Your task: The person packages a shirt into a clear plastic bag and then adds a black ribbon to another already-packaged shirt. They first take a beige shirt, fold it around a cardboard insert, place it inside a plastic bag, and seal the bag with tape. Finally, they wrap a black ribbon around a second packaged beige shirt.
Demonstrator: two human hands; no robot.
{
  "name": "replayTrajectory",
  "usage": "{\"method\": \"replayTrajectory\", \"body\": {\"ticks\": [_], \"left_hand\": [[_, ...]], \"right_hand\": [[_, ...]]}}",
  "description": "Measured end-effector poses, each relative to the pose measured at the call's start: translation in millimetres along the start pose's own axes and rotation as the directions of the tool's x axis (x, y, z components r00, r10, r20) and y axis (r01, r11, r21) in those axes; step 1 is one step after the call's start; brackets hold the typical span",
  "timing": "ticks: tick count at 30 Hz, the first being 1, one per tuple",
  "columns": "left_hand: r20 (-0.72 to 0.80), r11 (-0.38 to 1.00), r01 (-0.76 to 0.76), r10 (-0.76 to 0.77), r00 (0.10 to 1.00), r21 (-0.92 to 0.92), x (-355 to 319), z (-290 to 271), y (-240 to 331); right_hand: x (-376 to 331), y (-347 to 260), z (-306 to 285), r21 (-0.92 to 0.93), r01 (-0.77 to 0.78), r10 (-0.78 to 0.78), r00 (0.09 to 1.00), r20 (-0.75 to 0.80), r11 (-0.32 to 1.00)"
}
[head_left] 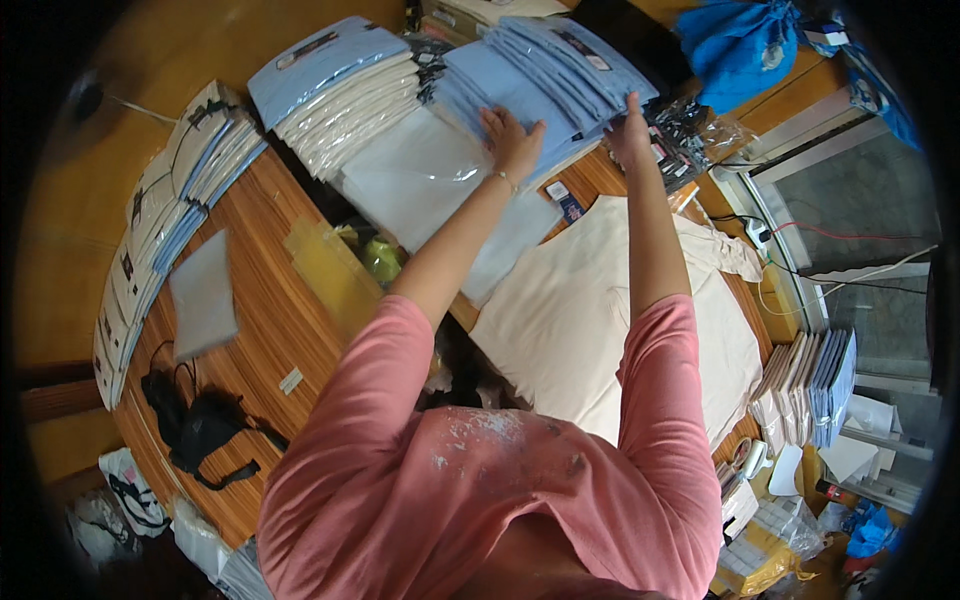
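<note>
My left hand (513, 145) is open, its fingers spread over the light blue folded garments (500, 88) at the far side of the table. At the right edge of the upper blue pile (580, 70), my right hand (630, 135) touches the cloth with its fingers stretched out; some fingers are partly hidden against the pile. Just below both hands a cream shirt (570, 285) lies spread flat. A dark tag (563, 200) rests between the shirt and the blue garments. Clear plastic bags (415, 165) lie to the left of my left hand.
A tall stack of bagged garments (345, 105) stands at the back left. More folded garments (150, 240) line the table's left edge. A black strapped item (205, 420) and a clear bag (203, 295) lie on the wooden table (285, 250). Cables (830, 235) hang at the right.
</note>
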State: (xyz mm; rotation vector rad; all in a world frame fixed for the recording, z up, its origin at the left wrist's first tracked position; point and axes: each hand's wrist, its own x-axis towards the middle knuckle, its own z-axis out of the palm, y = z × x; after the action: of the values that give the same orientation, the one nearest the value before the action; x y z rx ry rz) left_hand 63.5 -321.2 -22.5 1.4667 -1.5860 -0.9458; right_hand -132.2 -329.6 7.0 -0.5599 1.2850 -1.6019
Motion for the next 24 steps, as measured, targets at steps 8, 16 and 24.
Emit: {"method": "replayTrajectory", "body": {"ticks": [8, 16, 24], "left_hand": [[0.042, 0.964, -0.238, 0.244, 0.969, -0.122, -71.6, -140.1, -84.7], [0.097, 0.716, -0.384, 0.408, 0.908, 0.582, -84.4, -142.8, -155.6], [0.047, 0.728, -0.506, 0.550, 0.834, 0.462, -75.0, -132.8, -146.0]], "right_hand": [[-126.3, 74.2, -3.9, -0.306, 0.435, -0.440, 0.896, 0.058, 0.846], [-213.7, 167.4, 44.4, -0.656, 0.741, -0.100, 0.649, 0.754, -0.141], [-210.4, 174.0, 90.8, -0.431, 0.897, -0.259, 0.440, 0.860, 0.096]]}}
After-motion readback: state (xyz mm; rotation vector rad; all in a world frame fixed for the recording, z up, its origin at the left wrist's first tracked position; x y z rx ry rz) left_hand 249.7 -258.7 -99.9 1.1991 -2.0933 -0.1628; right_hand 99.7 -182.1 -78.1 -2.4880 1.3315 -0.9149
